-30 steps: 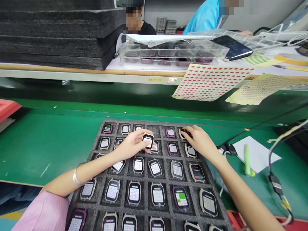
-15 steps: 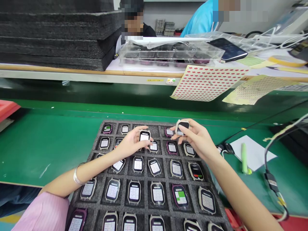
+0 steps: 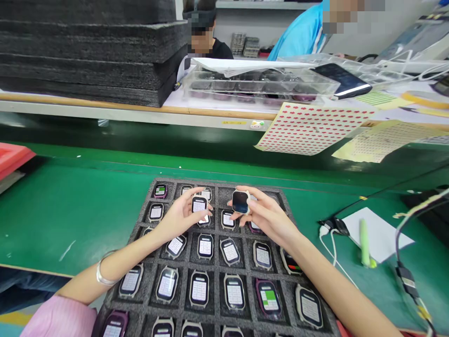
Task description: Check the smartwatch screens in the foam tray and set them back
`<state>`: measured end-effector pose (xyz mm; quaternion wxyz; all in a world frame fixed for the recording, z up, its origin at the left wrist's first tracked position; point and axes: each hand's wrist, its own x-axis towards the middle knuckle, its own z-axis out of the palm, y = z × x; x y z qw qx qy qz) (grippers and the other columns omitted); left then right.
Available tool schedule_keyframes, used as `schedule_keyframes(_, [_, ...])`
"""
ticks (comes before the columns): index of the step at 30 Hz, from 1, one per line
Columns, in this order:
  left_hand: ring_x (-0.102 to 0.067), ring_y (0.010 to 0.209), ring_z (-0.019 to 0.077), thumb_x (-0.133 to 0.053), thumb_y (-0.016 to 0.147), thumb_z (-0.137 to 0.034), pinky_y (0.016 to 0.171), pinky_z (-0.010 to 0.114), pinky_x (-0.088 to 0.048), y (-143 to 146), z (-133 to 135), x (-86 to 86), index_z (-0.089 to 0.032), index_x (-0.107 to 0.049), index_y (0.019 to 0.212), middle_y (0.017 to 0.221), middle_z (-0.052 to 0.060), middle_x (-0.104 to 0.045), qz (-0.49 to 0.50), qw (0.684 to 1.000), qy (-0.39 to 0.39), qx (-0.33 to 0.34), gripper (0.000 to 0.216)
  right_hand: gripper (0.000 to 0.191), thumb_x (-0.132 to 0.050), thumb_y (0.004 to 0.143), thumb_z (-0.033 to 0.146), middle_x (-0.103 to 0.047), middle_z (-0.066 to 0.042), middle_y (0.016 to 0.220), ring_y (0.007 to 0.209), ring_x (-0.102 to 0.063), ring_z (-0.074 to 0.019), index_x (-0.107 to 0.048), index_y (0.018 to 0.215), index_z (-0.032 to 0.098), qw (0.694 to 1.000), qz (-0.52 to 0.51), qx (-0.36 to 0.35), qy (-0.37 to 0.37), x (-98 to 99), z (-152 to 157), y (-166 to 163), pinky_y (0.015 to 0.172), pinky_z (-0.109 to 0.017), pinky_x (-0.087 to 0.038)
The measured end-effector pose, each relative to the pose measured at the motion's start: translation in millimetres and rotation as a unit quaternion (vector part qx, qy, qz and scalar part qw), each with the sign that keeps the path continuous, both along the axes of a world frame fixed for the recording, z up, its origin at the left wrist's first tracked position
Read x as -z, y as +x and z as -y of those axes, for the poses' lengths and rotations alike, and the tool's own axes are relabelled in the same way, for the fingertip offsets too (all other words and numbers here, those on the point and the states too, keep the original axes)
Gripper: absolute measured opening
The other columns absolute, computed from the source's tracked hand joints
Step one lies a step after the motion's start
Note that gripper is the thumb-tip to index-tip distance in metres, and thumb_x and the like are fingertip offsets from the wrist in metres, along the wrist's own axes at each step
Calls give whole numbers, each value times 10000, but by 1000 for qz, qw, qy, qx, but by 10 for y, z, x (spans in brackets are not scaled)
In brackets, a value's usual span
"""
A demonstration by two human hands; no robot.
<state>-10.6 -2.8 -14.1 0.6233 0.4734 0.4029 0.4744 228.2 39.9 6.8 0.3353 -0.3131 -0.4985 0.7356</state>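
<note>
Your left hand [image 3: 180,213] is closed around a lit smartwatch [image 3: 199,204], and your right hand [image 3: 266,210] is closed on a dark-screened smartwatch [image 3: 240,202]; the hands stand apart, above pockets near the foam tray's [image 3: 216,245] far edge. The step in hand looks like handling both at once; any next move calls for steady grips, clear of the seated watches. Around the tray spreads the green bench [image 3: 70,206], a white sheet [image 3: 386,234] towards its right edge.

Lit watch [image 3: 199,204] and dark-screened watch [image 3: 240,202], both above foam tray [image 3: 250,290]
</note>
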Motion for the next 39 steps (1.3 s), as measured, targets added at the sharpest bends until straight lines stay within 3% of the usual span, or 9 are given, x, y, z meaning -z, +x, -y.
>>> schedule_keyframes(7, [-638, 836, 199, -701, 771, -271, 722, 311, -520, 31, 9, -24, -188, -443, 1238, 951, 78, -651, -7, 1000, -19, 18, 541, 331, -624, 877, 378, -678, -66, 915, 764, -682, -215, -539, 1162, 231, 998, -27, -50, 6, 63, 57, 10, 596, -300, -533])
schedule_keyframes(13, [-634, 801, 190, -701, 766, -261, 708, 306, -511, 52, 16, -77, -161, -436, 1226, 923, 80, -649, -4, 999, -38, 12, 540, 412, -684, 832, 349, -679, -93, 992, 900, -659, -233, -559, 1204, 222, 998, -57, -35, -12, 113, 102, 54, 741, -362, -526])
schedule_keyframes(19, [-634, 833, 196, -672, 784, -221, 703, 304, -511, 42, 18, -27, -164, -422, 1241, 937, 84, -649, 1, 999, -28, 17, 525, 371, -721, 810, 319, -709, -63, 944, 862, -672, -215, -632, 1163, 247, 996, -88, -27, -10, 117, 124, 64, 821, -379, -496])
schedule_keyframes(39, [-615, 821, 180, -669, 744, -195, 722, 305, -524, 46, 14, -48, -125, -426, 1230, 931, 87, -650, -1, 998, -54, 25, 548, 359, -707, 832, 294, -709, -69, 952, 819, -671, -186, -653, 1179, 221, 997, -67, -43, -16, 55, 170, 44, 759, -306, -513])
